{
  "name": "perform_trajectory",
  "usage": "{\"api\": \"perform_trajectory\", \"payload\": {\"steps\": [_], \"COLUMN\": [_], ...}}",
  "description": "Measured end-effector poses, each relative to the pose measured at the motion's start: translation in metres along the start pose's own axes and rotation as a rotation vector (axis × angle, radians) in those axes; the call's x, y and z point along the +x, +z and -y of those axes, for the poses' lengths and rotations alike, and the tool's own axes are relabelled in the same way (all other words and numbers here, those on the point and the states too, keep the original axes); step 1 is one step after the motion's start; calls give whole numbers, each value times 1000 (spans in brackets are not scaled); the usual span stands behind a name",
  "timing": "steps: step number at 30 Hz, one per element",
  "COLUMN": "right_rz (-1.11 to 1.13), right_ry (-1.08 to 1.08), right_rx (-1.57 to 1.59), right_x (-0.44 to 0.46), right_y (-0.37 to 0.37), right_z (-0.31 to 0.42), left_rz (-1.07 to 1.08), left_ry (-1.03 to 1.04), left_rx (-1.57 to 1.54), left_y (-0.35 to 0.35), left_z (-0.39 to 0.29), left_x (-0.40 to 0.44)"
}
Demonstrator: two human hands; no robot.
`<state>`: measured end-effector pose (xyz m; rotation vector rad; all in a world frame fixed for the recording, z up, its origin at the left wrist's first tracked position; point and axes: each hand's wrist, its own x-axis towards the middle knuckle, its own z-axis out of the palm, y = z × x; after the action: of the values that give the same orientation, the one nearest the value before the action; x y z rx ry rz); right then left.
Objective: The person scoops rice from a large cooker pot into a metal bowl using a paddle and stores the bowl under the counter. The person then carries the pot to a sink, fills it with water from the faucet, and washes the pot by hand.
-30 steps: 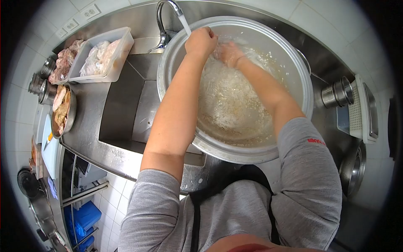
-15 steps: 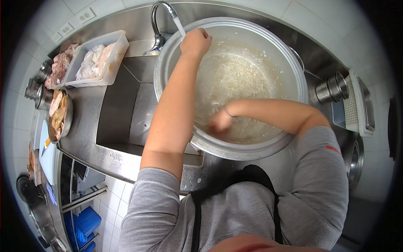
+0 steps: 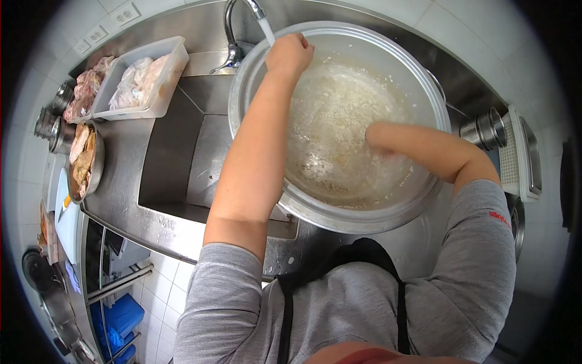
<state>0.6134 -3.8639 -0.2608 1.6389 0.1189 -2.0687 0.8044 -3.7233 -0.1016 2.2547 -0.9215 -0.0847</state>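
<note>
A large round metal basin (image 3: 436, 109) holds cloudy water and pale grains (image 3: 345, 103), which look like rice. My left hand (image 3: 290, 54) is closed at the basin's upper left rim, right beside the running water from the faucet (image 3: 229, 30); what its fingers grip, if anything, is hidden. My right hand (image 3: 388, 145) is in the right part of the basin, down at the water and grains. It is smeared by motion, and its fingers cannot be made out.
Left of the basin lies a sink compartment (image 3: 212, 158). Beyond it stand a white plastic tub (image 3: 173, 85) with bagged meat and a metal bowl (image 3: 99, 170) with meat pieces. Steel containers (image 3: 482, 130) and a perforated white basket (image 3: 515, 145) are at the right.
My right hand has swept from the basin's top to its lower left, then across to the right side, and the grains have shifted. My left hand stays by the faucet stream.
</note>
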Motion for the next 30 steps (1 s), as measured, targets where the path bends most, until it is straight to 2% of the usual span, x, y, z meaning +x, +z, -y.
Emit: {"api": "perform_trajectory", "payload": {"steps": [1,2,3,4,5,6,7,8,9,10,11,12,13,14,15,16,18,19,20,22,23,24,25,27,28,29,30], "right_rz": [55,-17,-92,-244,-235,-483,-679,-710,-1123,-1653,-2075,-1933,-1693,-1701,-1475,-1341,-897,-697,-613,-118,-102,-179,-389,-905,-968,-1248,-1742], "right_ry": [-131,-217,-304,-468,-679,-691,-791,-747,-772,-669,-458,-217,62,234,454,585,520,447,295,-296,-446,-631,-704,-1015,-931,-859,-795], "right_rx": [-131,23,172,194,213,127,348,643,667,638,617,792,946,883,1171,1113,715,603,392,162,289,345,350,505,718,1072,893], "right_x": [-85,-103,-111,-99,-81,-113,-96,-76,-89,-104,-118,-62,-30,-62,-50,-46,-50,-87,-53,-68,-101,-70,-85,-77,-82,-91,-79], "right_y": [-10,-15,-21,-38,-72,-98,-126,-171,-161,-150,-138,-167,-160,-103,-81,-53,1,24,40,31,23,7,-13,-59,-84,-95,-118], "right_z": [49,74,90,102,112,109,98,85,60,34,9,-37,-75,-68,-82,-83,-68,-37,-29,25,55,76,92,93,82,72,51], "left_rz": [4,-11,-27,-31,-6,21,23,30,38,42,54,65,65,64,62,59,69,73,68,59,63,68,69,8,11,-6,-24], "left_ry": [6,37,66,65,43,24,31,22,14,22,25,29,37,43,46,44,43,42,40,38,34,32,34,39,41,40,39], "left_rx": [-3,7,19,25,30,36,41,58,74,71,80,91,89,88,85,82,53,48,53,59,56,54,55,36,43,40,36], "left_y": [3,5,7,6,5,6,7,8,9,10,11,12,13,13,12,10,7,7,7,6,6,7,8,11,11,10,9], "left_z": [0,1,3,4,3,1,0,1,1,2,2,1,0,1,3,2,-1,-2,-4,-5,-4,-4,-4,2,4,6,7], "left_x": [1,2,1,0,-1,-3,-3,-3,-3,-2,-3,-3,-4,-4,-5,-4,-4,-4,-5,-3,-3,-2,-1,2,1,2,3]}}
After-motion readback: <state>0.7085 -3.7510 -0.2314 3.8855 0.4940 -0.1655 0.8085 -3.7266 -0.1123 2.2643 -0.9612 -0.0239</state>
